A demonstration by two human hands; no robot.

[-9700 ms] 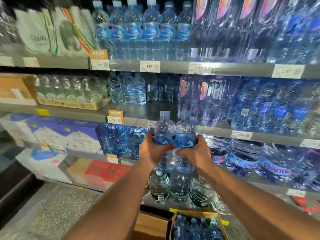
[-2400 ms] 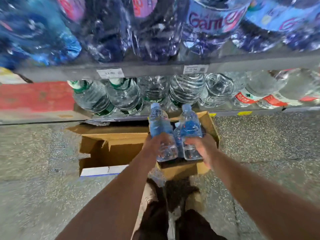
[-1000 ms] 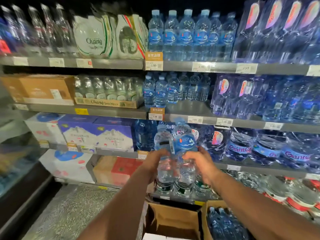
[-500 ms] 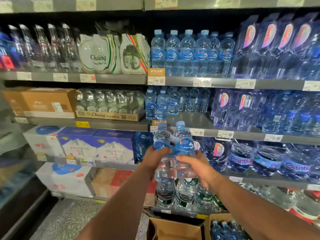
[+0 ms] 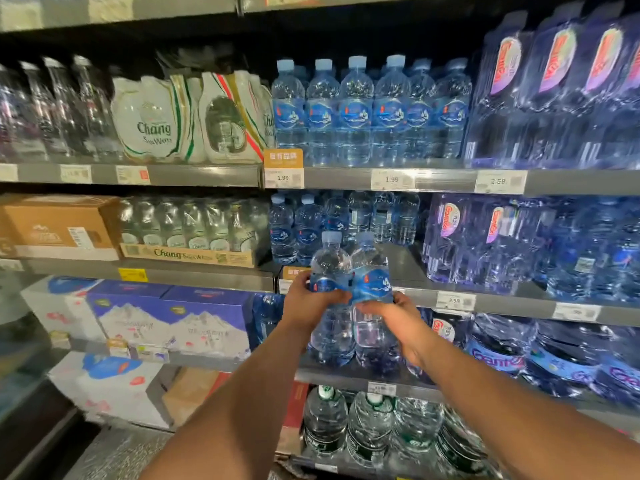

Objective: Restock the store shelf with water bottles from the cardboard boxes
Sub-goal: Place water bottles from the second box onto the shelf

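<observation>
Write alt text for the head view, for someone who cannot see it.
The left hand grips one water bottle and the right hand a second bottle, side by side, before a shelf partly filled with matching bottles.

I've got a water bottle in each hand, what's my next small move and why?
Probably ease both forward and set them on the bare stretch of shelf. Your left hand grips one bottle, your right hand the other bottle, both upright at that shelf's height, and matching blue-label bottles stand there with room beside them.
</observation>
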